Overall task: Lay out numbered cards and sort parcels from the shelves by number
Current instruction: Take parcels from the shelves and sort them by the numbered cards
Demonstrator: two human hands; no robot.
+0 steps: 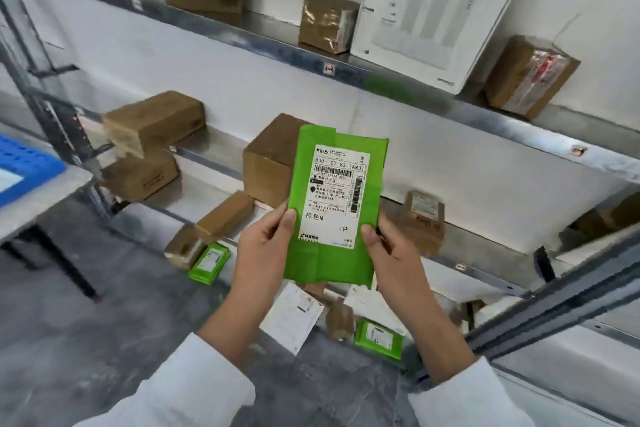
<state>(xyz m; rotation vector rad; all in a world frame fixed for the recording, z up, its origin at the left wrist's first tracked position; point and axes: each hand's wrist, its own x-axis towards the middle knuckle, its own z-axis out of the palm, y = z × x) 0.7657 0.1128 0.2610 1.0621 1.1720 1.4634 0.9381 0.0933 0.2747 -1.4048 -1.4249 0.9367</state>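
I hold a flat green parcel (337,263) upright in front of the shelves, its white shipping label facing me. My left hand (266,246) grips its left edge with the thumb on the label's lower corner. Its right edge is gripped by my right hand (391,253), thumb on the front. Behind it, brown cardboard parcels stand on the middle shelf (214,152), among them a large box (266,173). More parcels lie on the lowest shelf, including two small green ones (209,262) (379,338) and a white one (294,317).
The top shelf (242,42) carries brown boxes and a big white carton (436,10). A grey table (41,198) with a blue tray (24,166) stands at the left. A metal shelf post (38,80) rises beside it. Grey floor lies below.
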